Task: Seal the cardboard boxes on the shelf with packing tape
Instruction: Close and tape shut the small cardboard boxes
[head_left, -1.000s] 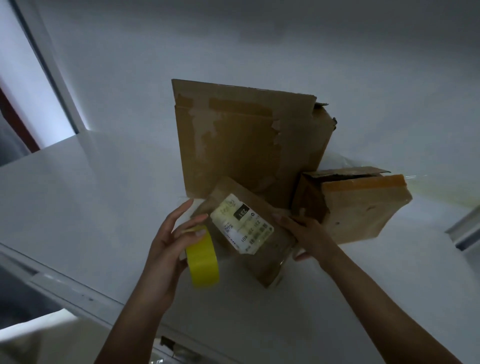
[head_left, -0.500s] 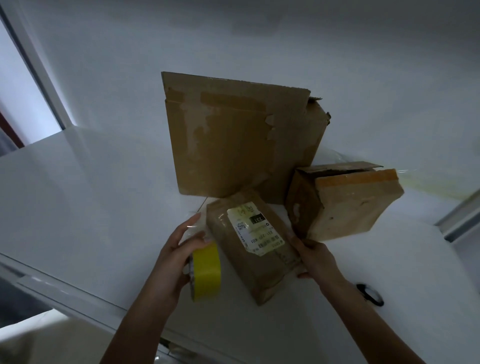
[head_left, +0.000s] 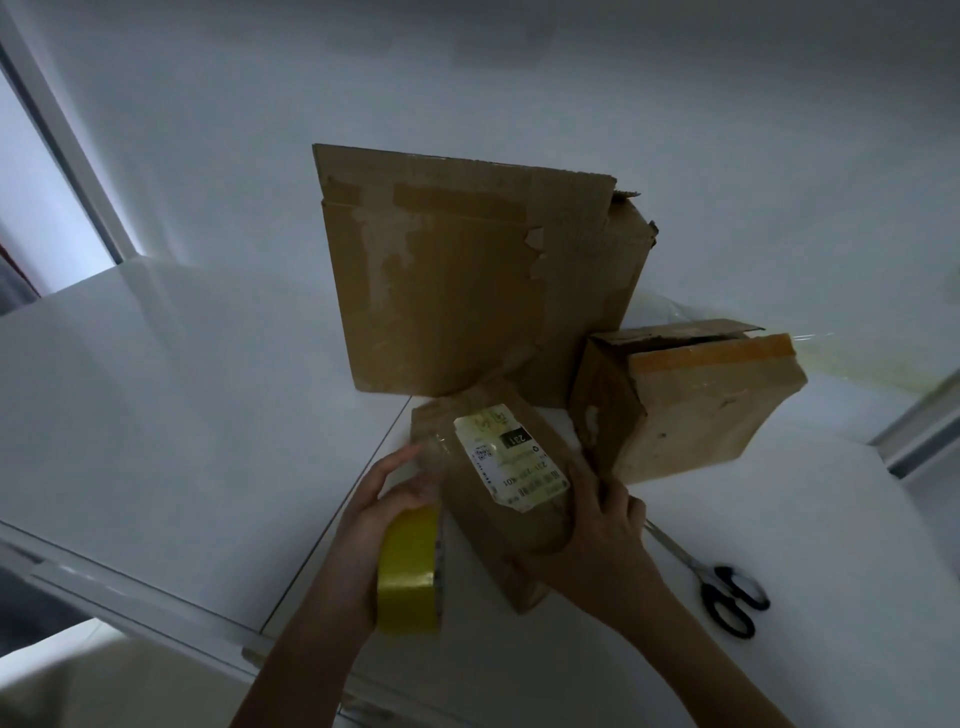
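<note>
1. I am watching from far away. The small box (head_left: 488, 525) with the white label (head_left: 511, 457) lies on the shelf (head_left: 182, 415). It is in front of the big box (head_left: 441, 291) and just beside the middle box (head_left: 691, 410).
2. The left hand (head_left: 374, 519) has its fingers curled round the yellow tape roll (head_left: 408, 571), right by the small box's left side.
3. The right hand (head_left: 602, 545) has its fingers clamped on the small box's right side and holds it down.
4. It is dark, so I cannot tell if the loose end of the tape is stuck on the box yet.
5. I think the tape could go on crooked or fold onto itself if the roll is pulled at a slant.
6. The small box looks light. If the right hand lets go while the tape is pulled, the box could slide and bump the middle box.
7. The scissors (head_left: 727, 587) lie off to the right. To get them, one hand must let go. Then the tape could spring back onto the roll.
</note>
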